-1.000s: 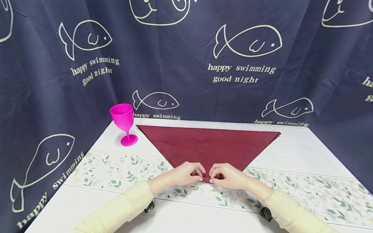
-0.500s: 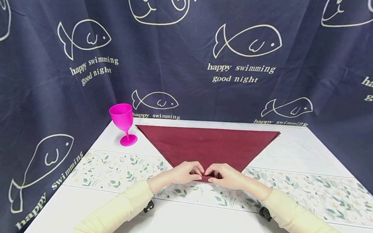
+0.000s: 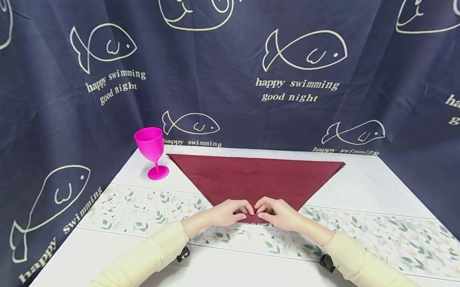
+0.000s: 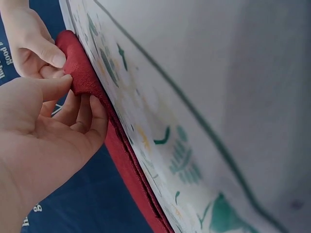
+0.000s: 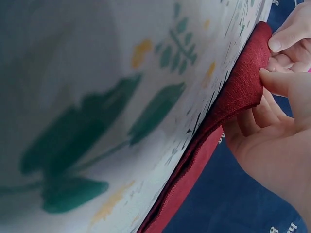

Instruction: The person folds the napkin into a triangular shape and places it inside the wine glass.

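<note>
1. Both hands, your left hand (image 3: 225,212) and right hand (image 3: 279,213), are pinching the near tip of the maroon napkin (image 3: 253,176), lying as a folded triangle on the table (image 3: 369,187); rolling is barely starting, judging by the head view.
2. Left wrist view is showing your thumb (image 4: 51,87) curling the tip over.
3. Right wrist view is showing stacked cloth layers along the edge, hidden overhead.

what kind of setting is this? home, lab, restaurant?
Probably a staged recording set, not a real dining room. A navy curtain printed with fish and whales closes in a white table on three sides, and the table holds only a floral runner, a red napkin and a pink goblet.
</note>
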Demonstrator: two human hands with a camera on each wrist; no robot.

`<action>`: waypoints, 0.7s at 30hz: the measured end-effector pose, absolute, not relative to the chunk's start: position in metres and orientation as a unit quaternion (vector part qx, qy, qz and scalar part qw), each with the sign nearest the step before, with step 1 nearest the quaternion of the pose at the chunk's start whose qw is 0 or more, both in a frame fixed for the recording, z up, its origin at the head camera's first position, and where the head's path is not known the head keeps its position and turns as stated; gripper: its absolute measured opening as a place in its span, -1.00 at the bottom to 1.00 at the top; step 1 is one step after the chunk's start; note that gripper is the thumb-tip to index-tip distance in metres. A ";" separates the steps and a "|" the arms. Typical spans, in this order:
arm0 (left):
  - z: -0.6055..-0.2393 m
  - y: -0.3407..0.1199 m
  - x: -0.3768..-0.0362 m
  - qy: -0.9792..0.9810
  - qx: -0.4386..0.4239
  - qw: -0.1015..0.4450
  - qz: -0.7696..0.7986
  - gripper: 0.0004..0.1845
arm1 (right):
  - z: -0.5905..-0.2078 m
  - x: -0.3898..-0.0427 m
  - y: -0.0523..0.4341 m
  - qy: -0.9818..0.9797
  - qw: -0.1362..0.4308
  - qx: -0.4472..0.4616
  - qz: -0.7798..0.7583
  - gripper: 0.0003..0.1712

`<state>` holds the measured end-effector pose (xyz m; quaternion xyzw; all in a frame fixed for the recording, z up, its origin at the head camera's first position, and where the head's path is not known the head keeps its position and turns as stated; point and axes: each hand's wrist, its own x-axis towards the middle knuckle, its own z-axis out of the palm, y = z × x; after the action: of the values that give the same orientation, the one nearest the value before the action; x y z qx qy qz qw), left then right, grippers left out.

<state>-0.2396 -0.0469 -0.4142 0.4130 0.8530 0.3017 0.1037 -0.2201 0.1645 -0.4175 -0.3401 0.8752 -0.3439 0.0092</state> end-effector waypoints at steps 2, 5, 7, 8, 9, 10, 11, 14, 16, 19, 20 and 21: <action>-0.415 -0.047 -0.241 0.853 0.415 0.106 0.300 -0.80 | -0.417 -0.220 0.165 0.875 0.010 -0.335 -0.349 -0.83; -0.415 -0.047 -0.242 0.856 0.413 0.108 0.293 -0.78 | -0.417 -0.221 0.165 0.878 0.012 -0.326 -0.350 -0.84; -0.415 -0.048 -0.242 0.857 0.416 0.103 0.285 -0.78 | -0.418 -0.221 0.165 0.882 0.013 -0.321 -0.344 -0.85; -0.415 -0.048 -0.242 0.858 0.418 0.101 0.280 -0.78 | -0.418 -0.221 0.165 0.884 0.013 -0.319 -0.341 -0.85; -0.414 -0.048 -0.242 0.858 0.421 0.098 0.276 -0.78 | -0.418 -0.220 0.165 0.886 0.013 -0.318 -0.338 -0.86; -0.414 -0.048 -0.242 0.859 0.423 0.095 0.273 -0.78 | -0.418 -0.220 0.165 0.888 0.012 -0.317 -0.335 -0.87; -0.414 -0.048 -0.242 0.859 0.424 0.092 0.271 -0.77 | -0.418 -0.220 0.165 0.889 0.011 -0.316 -0.331 -0.88; -0.414 -0.048 -0.241 0.862 0.423 0.083 0.269 -0.78 | -0.418 -0.219 0.165 0.893 0.004 -0.312 -0.325 -0.91; -0.414 -0.048 -0.242 0.863 0.419 0.077 0.273 -0.79 | -0.418 -0.218 0.165 0.895 -0.002 -0.309 -0.321 -0.92; -0.416 -0.049 -0.243 0.863 0.411 0.066 0.286 -0.81 | -0.419 -0.219 0.165 0.898 -0.011 -0.305 -0.317 -0.91; -0.416 -0.049 -0.243 0.863 0.408 0.062 0.291 -0.83 | -0.420 -0.219 0.166 0.899 -0.013 -0.304 -0.317 -0.91; -0.417 -0.049 -0.244 0.863 0.403 0.060 0.297 -0.84 | -0.420 -0.219 0.166 0.899 -0.019 -0.304 -0.315 -0.91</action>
<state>-0.2436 -0.0491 -0.4171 0.4033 0.8633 0.2974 0.0597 -0.2192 0.1657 -0.4197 -0.3036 0.8991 -0.3148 -0.0185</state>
